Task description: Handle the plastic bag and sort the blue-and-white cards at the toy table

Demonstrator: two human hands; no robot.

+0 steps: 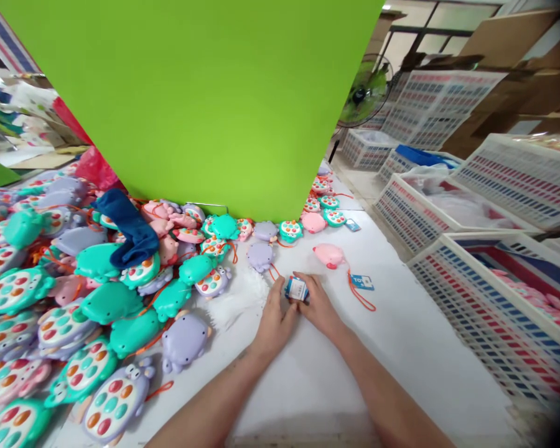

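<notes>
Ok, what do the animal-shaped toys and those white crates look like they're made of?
The teal animal-shaped toy looks like moulded plastic: smooth, rounded, with a soft sheen. The white crate also seems to be rigid plastic, matte, with regularly slotted lattice walls, though the exact plastic can't be told.

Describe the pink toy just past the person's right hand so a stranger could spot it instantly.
Below the big green board is a white table. Just beyond the person's right hand, a small pink toy lies on the bare tabletop, apart from the heaped toys. The pink toy nearest the hands, it trails an orange cord to a blue tag.
</notes>
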